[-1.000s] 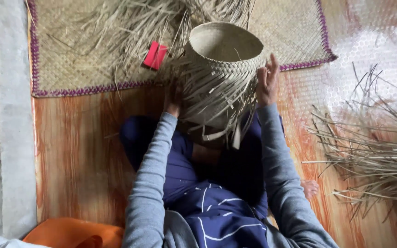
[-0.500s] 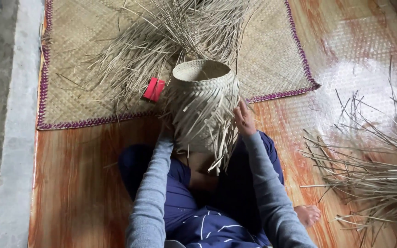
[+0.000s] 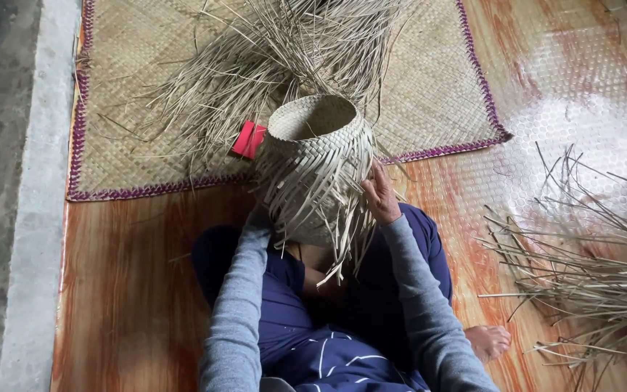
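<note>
2 hands grip woven basket (image 3: 318,163): right hand (image 3: 380,196), left hand (image 3: 261,218); loose strips dangling, rim upright.

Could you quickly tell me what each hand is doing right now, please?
Left hand: mostly hidden behind the woven basket, pressed against its side; grip cannot be told.
Right hand: fingers curled on the basket's loose strips.

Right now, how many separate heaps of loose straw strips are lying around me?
2. One heap is spread over the woven mat beyond the half-woven basket. The other heap lies on the floor to the right; it runs out of frame, so more may be hidden.
</note>
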